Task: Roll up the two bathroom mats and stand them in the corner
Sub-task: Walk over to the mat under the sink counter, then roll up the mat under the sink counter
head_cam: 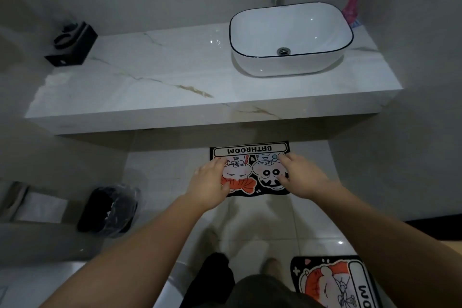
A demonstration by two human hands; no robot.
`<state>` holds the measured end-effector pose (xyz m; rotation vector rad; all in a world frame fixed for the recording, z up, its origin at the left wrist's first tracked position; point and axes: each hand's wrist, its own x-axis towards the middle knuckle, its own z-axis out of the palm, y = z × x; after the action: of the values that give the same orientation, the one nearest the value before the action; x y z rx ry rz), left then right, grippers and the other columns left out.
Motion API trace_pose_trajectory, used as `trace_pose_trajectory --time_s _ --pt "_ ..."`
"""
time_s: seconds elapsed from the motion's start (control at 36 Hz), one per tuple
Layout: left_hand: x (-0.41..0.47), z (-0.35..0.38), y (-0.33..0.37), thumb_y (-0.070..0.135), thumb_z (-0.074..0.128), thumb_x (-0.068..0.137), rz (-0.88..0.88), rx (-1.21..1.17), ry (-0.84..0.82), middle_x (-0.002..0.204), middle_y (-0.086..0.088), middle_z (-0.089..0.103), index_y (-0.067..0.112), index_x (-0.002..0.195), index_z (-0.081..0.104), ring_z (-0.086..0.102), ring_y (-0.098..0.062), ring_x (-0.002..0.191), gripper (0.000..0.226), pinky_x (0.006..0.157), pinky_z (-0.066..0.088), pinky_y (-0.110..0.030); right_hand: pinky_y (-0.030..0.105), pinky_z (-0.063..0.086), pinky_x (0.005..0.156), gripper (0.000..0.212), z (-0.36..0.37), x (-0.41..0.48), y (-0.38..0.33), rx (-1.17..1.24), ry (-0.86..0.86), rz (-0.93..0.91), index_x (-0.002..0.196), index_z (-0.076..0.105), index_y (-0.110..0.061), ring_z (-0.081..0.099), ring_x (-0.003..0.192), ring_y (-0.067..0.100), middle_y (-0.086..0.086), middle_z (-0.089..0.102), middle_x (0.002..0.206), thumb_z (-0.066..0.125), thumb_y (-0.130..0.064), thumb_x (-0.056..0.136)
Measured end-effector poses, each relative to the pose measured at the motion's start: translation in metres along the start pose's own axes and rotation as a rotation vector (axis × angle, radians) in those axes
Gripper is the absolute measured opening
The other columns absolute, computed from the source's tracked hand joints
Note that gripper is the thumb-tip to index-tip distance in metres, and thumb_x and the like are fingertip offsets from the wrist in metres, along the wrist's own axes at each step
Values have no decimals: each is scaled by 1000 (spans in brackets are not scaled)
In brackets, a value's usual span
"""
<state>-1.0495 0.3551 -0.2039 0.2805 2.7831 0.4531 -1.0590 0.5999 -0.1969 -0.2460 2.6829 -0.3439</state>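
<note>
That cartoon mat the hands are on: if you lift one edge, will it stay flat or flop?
Probably floppy: the mat lies thin and flat on the floor tiles, so it should droop and roll. Likely light, given how thin it looks beside the left hand and right hand. It may slide when pushed, since the tiles look glossy.

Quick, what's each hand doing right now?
Left hand: grips the left edge of the far mat.
Right hand: open, fingers spread on its right edge.
</note>
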Motion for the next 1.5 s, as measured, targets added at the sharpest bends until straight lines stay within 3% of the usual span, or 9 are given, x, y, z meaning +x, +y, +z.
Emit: trace_pose_trajectory --time_s 0.33,0.56,0.72,1.03,1.11,1.25,1.36,1.45,1.5 --pt "88 -12 -76 25 56 85 101 18 -38 134 0 51 19 135 42 48 -21 121 52 103 39 -40 39 38 105 63 6 92 -30 52 -79 167 148 22 -18 37 133 26 6 33 151 47 -39 94" --pt "161 13 -133 30 49 88 216 123 -212 147 -4 38 15 144 31 37 -23 132 60 110 30 -40 38 44 95 56 33 155 -27 56 -117 247 142 33 -16 46 121 28 10 45 136 49 -37 92" --pt "205 51 -153 28 46 90 292 210 -307 147 -6 35 13 142 32 33 -24 133 57 111 27 -43 39 44 98 60 69 191 -11 19 -208 262 144 30 -15 46 122 31 12 44 138 49 -36 91" --pt "288 172 -183 27 42 91 250 208 -280 149 -6 35 16 146 26 34 -25 133 58 112 24 -42 38 46 91 55 164 294 61 -89 -210 92 140 36 -14 52 111 31 12 50 128 48 -34 91" --pt "312 214 -191 26 44 91 247 189 -276 151 -6 33 15 148 24 33 -25 135 61 113 21 -39 36 42 94 60 197 327 83 -52 -217 52 144 32 -13 49 117 31 14 46 136 49 -33 91" --pt "354 283 -212 20 56 82 243 172 -201 144 -15 43 6 143 35 43 -33 128 66 106 32 -44 37 33 107 64 254 390 111 -156 -260 15 150 19 -16 35 135 28 11 29 152 43 -38 95" --pt "388 337 -236 15 67 67 241 110 -127 127 -22 58 0 130 52 60 -39 110 67 92 46 -52 40 38 104 61 299 437 128 -221 -216 -58 148 23 -15 38 131 30 13 32 150 45 -36 94" --pt "409 375 -252 17 61 78 234 147 -78 140 -18 47 3 140 41 48 -35 125 67 107 34 -51 39 31 110 61 336 471 145 -222 -224 -65 149 20 -15 30 138 30 14 24 154 43 -35 96" --pt "427 401 -262 18 61 77 253 181 -57 139 -21 48 2 138 43 50 -38 124 66 105 35 -54 39 28 112 62 361 493 158 -248 -205 -89 149 18 -14 27 139 30 14 21 155 41 -36 96"
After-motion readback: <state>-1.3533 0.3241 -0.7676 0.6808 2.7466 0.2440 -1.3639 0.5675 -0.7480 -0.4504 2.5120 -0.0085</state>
